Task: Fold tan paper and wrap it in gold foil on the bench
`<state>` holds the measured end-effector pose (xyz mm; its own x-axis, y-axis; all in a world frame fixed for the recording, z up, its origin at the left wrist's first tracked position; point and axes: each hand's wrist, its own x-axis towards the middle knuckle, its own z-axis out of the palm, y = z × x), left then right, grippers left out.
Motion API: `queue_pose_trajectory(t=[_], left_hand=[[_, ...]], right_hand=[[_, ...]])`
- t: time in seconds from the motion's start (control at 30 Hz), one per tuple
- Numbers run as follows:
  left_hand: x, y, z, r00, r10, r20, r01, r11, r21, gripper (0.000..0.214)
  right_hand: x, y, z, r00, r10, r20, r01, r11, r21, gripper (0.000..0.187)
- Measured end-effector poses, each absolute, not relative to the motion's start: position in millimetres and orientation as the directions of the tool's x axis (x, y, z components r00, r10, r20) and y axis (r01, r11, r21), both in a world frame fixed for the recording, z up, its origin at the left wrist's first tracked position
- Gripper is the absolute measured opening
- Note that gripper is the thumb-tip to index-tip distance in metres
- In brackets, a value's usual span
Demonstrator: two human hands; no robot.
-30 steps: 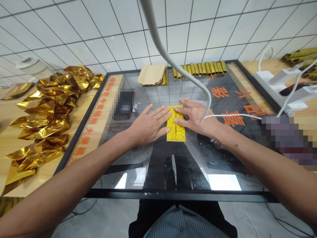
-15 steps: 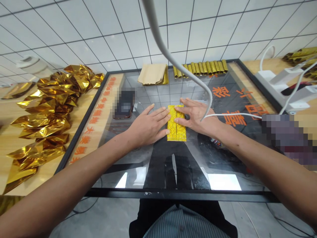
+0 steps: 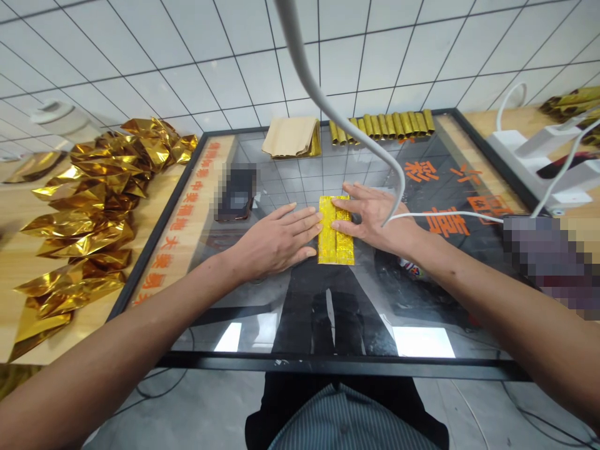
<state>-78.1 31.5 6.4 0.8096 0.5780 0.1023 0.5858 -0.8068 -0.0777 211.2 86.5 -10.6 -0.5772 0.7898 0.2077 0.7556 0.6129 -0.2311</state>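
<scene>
A folded sheet of shiny gold paper [image 3: 344,251] lies flat on the dark glass panel [image 3: 262,306], with a lengthwise fold line showing. From the left, my left hand [image 3: 281,240] rests with its fingers stretched out, fingertips at the paper's left edge. My right hand [image 3: 375,215] comes in from the right, fingers spread, with fingertips on the paper's upper right part. Neither hand grips it. At the panel's back edge sit a stack of tan and gold paper [image 3: 290,136] and a row of rolled gold paper tubes [image 3: 384,127].
A phone [image 3: 237,194] lies left of my hands. Folded gold foil pieces [image 3: 89,219] are heaped at the far left. A white cable [image 3: 347,131] hangs down in front. At the right are a power strip [image 3: 515,153] and a blurred-out dark object [image 3: 544,256].
My left hand's fingers have straightened a little along the paper's left edge. The paper and my right hand look nearly unchanged; the view has shifted slightly.
</scene>
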Motion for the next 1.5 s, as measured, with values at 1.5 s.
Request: queue_pose_trajectory(t=[1.5], left_hand=[[-104.6, 11.5, 27.1, 0.925, 0.378, 0.039, 0.373, -0.924, 0.087, 0.05]], right_hand=[[212.7, 82.9, -5.3, -0.582, 0.786, 0.208, 0.74, 0.618, -0.265, 0.054]])
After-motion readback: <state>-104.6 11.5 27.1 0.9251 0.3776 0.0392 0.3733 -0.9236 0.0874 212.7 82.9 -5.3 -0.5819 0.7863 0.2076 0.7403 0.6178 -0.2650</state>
